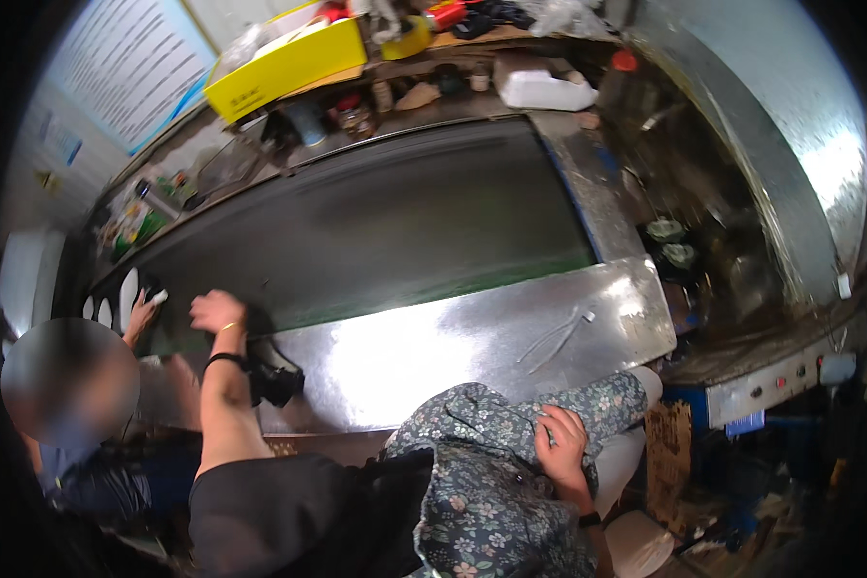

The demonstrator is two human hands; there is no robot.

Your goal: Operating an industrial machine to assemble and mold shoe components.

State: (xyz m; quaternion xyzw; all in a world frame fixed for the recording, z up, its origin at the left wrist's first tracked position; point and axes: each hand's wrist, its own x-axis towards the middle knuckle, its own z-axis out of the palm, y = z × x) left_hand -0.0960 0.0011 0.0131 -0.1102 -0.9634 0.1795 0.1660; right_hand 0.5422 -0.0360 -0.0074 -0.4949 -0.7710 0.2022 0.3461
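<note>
My left hand (219,311) reaches out over the near left part of a dark conveyor belt (405,212). Its fingers are bent and a little apart, and I see nothing held in them. Just below its wrist, a black object (277,381), perhaps a shoe, lies at the left end of the shiny metal ledge (385,356); my forearm partly covers it. Resting on the floral cloth (491,472) over my lap, my right hand (561,443) has loosely curled fingers with gaps between them and holds nothing visible.
A co-worker's hand (143,318) at the left touches a black-and-white item (155,295), near several white elongated oval pieces (129,297). A pale tie or cord (554,339) lies on the ledge. Behind the belt stand a yellow box (289,67) and a white jug (546,87).
</note>
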